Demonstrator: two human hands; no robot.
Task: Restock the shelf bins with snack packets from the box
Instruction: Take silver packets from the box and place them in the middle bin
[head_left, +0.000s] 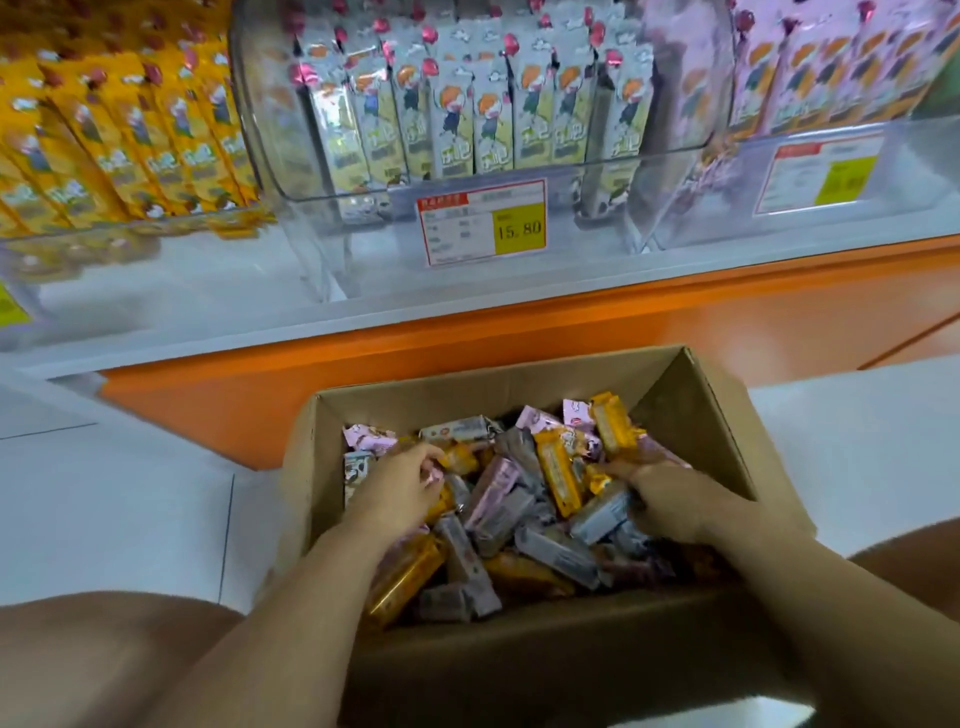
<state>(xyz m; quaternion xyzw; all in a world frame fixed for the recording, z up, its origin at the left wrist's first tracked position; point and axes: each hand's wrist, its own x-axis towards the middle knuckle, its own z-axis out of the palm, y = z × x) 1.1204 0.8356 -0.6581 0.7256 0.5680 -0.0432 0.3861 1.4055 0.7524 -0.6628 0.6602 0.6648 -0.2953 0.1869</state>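
A: Snack packets (519, 499), small foil-wrapped bars in yellow, pink and grey, where are they?

B: Heaped in the open brown cardboard box (691, 384). The left hand (400, 483) pinches a pink-ended packet (435, 474); the right hand (670, 493) curls around yellow packets (597, 480). Clear plastic shelf bins (519, 174) stand beyond both.

The price tag (482, 222) on the middle bin's front reads 15.80; its other print seems too blurred.
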